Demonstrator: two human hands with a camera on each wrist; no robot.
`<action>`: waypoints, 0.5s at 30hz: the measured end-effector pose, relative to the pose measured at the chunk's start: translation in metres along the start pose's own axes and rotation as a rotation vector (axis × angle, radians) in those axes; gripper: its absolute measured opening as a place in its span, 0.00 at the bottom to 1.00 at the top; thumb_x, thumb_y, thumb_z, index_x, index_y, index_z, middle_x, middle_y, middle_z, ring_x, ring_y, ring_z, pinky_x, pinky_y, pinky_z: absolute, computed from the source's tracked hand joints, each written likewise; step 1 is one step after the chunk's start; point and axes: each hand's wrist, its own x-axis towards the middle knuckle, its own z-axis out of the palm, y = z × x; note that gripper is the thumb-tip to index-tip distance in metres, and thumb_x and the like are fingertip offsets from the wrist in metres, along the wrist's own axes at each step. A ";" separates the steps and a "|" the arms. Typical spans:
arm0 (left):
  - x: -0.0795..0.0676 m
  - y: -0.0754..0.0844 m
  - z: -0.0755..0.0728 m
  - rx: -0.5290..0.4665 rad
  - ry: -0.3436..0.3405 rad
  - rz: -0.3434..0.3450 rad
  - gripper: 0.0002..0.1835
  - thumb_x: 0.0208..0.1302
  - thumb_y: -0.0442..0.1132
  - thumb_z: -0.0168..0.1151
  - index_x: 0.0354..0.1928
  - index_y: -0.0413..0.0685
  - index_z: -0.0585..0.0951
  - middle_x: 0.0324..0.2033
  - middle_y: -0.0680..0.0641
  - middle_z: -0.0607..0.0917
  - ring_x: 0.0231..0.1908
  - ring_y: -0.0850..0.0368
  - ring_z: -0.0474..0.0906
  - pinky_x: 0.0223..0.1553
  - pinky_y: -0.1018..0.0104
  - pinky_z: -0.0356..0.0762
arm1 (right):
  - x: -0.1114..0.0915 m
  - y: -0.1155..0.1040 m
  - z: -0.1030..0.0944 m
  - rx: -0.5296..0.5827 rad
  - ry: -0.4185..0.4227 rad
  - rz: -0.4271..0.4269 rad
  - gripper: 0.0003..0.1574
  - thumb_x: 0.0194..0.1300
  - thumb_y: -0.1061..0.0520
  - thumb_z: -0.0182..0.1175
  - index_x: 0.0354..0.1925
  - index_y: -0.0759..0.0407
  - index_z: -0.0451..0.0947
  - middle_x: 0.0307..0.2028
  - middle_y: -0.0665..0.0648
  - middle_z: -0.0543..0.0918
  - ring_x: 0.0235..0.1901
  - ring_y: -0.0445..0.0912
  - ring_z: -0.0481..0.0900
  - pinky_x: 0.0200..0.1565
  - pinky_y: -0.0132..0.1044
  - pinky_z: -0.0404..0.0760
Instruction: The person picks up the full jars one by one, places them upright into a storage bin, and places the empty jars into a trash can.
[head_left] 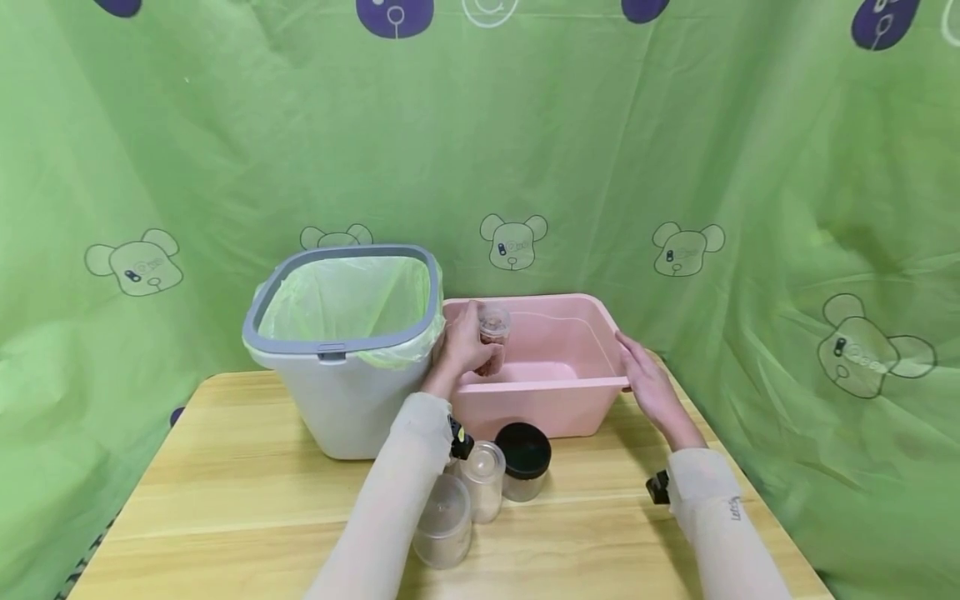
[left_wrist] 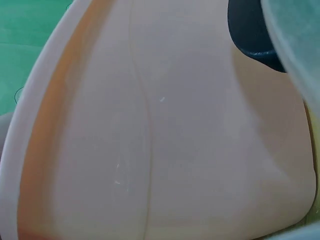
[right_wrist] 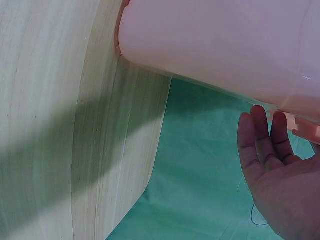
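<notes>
Off-white fabric sleeves (head_left: 378,508) lie closest to the head camera, above a light wood-grain table (head_left: 225,508). The left hand (head_left: 463,343) grips a clear cylindrical jar with reddish-brown contents (head_left: 492,327), roughly upright, within the left end of a pink rectangular plastic tub (head_left: 555,410); whether the jar's base meets the tub floor cannot be told. The right hand (head_left: 651,385) touches the tub's right rim. A white plastic bin with a grey rim (head_left: 330,408) stands just left of the tub; two clear lidded jars (head_left: 442,529) and a clear jar with a black lid (head_left: 527,450) stand in front. For good control, the held jar is best kept vertical and clear of the tub wall.

Left wrist view: the tub's outer front wall fills most of the frame, with a dark lid edge at upper right. This view does not show the grip. The wrist should pass high, since a low one could topple the standing jars.

Right wrist view: bent fingers (right_wrist: 249,147) meet the rim's underside; the thumb is hidden, so a full grasp cannot be confirmed. Light, steady counterpressure should prevent the tub from sliding.
</notes>
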 end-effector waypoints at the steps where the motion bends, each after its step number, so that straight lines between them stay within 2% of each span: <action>1: 0.000 0.000 0.000 0.015 0.000 -0.001 0.41 0.56 0.39 0.79 0.69 0.44 0.67 0.58 0.41 0.80 0.58 0.44 0.79 0.64 0.52 0.77 | 0.000 0.000 0.000 0.001 0.000 0.001 0.41 0.83 0.33 0.31 0.83 0.46 0.47 0.80 0.67 0.55 0.66 0.69 0.73 0.54 0.48 0.79; 7: 0.002 -0.002 0.004 0.084 -0.012 -0.040 0.39 0.54 0.43 0.81 0.65 0.46 0.70 0.51 0.42 0.84 0.53 0.44 0.82 0.59 0.51 0.79 | -0.001 -0.001 0.000 0.006 -0.010 0.003 0.40 0.82 0.33 0.31 0.84 0.44 0.46 0.80 0.67 0.56 0.65 0.68 0.73 0.55 0.48 0.78; 15: 0.007 -0.005 0.013 0.146 -0.041 -0.064 0.40 0.53 0.45 0.82 0.62 0.41 0.69 0.50 0.38 0.86 0.52 0.41 0.83 0.62 0.49 0.78 | -0.002 -0.001 -0.001 0.007 -0.010 0.006 0.40 0.82 0.32 0.31 0.84 0.42 0.46 0.80 0.66 0.56 0.65 0.68 0.74 0.55 0.49 0.78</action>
